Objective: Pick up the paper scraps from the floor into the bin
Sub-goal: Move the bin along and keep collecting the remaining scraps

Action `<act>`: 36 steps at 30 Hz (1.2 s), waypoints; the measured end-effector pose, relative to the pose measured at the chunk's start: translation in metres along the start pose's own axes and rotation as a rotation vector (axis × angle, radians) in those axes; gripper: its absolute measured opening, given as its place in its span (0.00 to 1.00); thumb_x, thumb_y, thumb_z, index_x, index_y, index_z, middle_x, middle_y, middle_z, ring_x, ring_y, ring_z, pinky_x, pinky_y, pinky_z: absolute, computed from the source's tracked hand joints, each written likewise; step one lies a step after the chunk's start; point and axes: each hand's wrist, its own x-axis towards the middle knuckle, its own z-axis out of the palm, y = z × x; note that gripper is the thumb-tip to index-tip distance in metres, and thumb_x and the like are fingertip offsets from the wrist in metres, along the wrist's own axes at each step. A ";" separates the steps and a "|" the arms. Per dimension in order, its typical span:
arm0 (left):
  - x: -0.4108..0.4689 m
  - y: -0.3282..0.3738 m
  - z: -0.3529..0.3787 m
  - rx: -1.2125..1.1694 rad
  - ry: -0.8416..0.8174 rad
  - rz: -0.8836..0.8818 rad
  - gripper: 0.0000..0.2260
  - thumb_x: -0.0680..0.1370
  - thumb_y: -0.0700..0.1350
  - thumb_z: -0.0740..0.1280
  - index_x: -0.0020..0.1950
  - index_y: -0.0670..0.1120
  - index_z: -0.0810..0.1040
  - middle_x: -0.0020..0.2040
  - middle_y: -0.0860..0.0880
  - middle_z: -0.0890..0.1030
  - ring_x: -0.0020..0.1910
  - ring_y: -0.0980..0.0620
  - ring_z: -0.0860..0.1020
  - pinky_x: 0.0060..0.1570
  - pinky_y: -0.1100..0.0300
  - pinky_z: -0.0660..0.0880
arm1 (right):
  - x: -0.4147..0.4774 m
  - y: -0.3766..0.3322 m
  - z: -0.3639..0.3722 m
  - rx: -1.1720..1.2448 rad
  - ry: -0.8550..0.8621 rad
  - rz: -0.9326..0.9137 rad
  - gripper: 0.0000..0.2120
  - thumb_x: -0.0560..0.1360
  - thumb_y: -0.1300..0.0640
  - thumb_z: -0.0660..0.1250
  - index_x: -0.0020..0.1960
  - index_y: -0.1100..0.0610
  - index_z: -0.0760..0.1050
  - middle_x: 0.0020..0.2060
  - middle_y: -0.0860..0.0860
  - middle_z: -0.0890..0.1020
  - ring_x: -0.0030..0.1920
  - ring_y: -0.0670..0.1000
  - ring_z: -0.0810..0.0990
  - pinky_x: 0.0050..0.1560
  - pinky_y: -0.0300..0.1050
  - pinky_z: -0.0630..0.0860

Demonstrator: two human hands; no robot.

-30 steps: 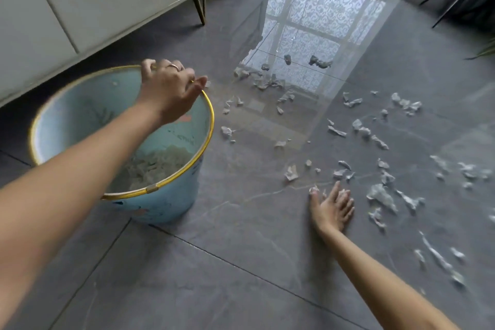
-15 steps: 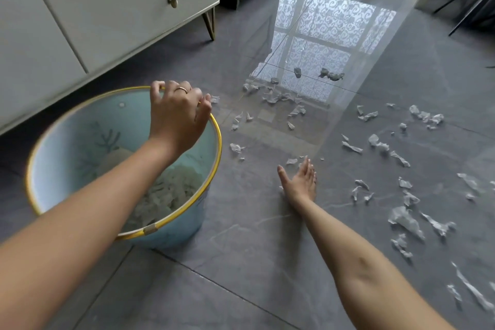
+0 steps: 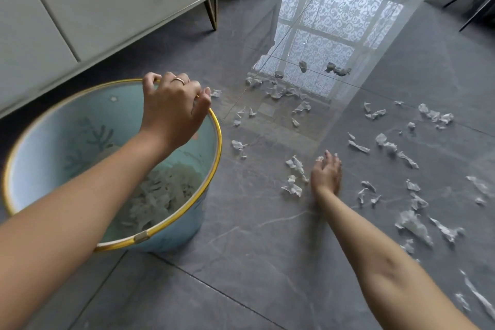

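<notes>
Dozens of paper scraps remain on the floor, most well to the right of the bin and beyond it, with a small cluster between the bin and the right hand. A layer of collected scraps already lies inside the bin; judged under half done. The left hand grips the bin's far rim, fingers curled over it. The right hand stands on its edge on the floor, fingers together and nearly straight, holding nothing. Against the frame 0.5 s earlier, the right hand sits slightly farther from the bin and has turned from flat onto its edge; the left grip is unchanged.
</notes>
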 end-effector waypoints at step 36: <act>0.004 -0.004 -0.001 -0.005 -0.070 -0.007 0.23 0.75 0.57 0.44 0.37 0.46 0.73 0.42 0.43 0.77 0.46 0.42 0.73 0.54 0.48 0.61 | -0.070 -0.097 -0.014 0.422 -0.323 -0.182 0.24 0.79 0.50 0.59 0.26 0.52 0.57 0.21 0.50 0.59 0.22 0.48 0.57 0.30 0.41 0.59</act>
